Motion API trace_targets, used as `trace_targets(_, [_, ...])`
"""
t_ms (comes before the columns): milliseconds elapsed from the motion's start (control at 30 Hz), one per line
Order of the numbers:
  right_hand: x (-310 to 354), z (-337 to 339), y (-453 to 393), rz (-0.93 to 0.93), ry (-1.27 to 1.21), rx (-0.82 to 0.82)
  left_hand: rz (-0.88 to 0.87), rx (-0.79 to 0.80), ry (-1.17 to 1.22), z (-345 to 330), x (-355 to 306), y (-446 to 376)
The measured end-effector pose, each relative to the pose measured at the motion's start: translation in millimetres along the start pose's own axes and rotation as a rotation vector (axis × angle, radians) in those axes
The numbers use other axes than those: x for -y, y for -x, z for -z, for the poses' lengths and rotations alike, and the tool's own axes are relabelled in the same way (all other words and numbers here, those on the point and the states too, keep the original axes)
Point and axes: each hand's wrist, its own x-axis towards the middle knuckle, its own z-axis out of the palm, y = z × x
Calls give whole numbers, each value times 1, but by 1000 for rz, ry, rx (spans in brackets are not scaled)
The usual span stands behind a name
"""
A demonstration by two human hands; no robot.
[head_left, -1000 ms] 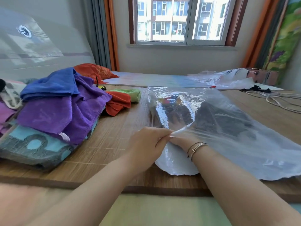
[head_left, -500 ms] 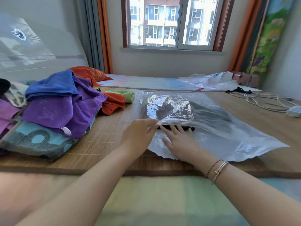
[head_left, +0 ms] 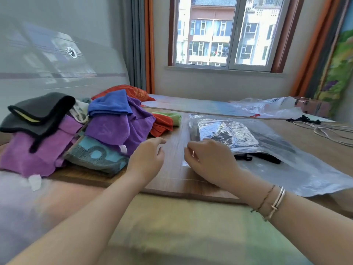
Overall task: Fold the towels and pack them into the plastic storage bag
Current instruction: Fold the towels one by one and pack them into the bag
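Note:
A clear plastic storage bag (head_left: 290, 169) lies flat on the bamboo mat (head_left: 172, 175), with a dark folded towel (head_left: 225, 134) inside it. To its left is a heap of unfolded towels: purple (head_left: 114, 129), blue (head_left: 110, 104), black (head_left: 38, 113), a teal-and-grey patterned one (head_left: 95, 153), plus orange (head_left: 162, 124) and green (head_left: 172, 117) ones behind. My left hand (head_left: 147, 157) hovers between the heap and the bag, fingers relaxed and holding nothing. My right hand (head_left: 210, 159) is over the bag's left edge with loosely curled fingers.
A second crumpled plastic bag (head_left: 267, 108) lies at the back right near a pink box (head_left: 313, 108). White cables (head_left: 324, 131) and a black cord trail along the mat's right side. A wall panel stands at left, a window ahead.
Both hands have let go of the bag's opening and drawn back to the left. The bag has settled flat. My view has turned left toward the towel heap.

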Motion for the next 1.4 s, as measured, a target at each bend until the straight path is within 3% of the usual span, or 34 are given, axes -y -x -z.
trace_targets(167, [39,-41,-68,52,-162,56,53,-190,-105,46,68,-17])
trace_targets(433, [86,-113,-186,13,-483,94,151,-11,-200,68,153,-45])
trace_targets(533, [94,-139,-223,-101,-630,107,178,28,-214,70,161,-48])
trace_targets(633, [97,-152,-250,-376,-888,124,179,16,-227,71,165,-48])
trace_targets(767, [93,-172,-270,-674,-983,160,189,26,-205,70,169,-49])
trace_targets(900, [93,-165,-259,-689,-1183,92,206,67,-184,70,164,-49])
trace_targets(1133, [81,-92,-223,-642,-1571,50,252,-174,219,80,125,-43])
trace_targets(1233, [69,-46,-203,-676,-1864,43,342,-185,408,82,103,-41])
trace_targets(1400, [44,6,-163,-658,-1977,70,538,-111,775,83,54,-46])
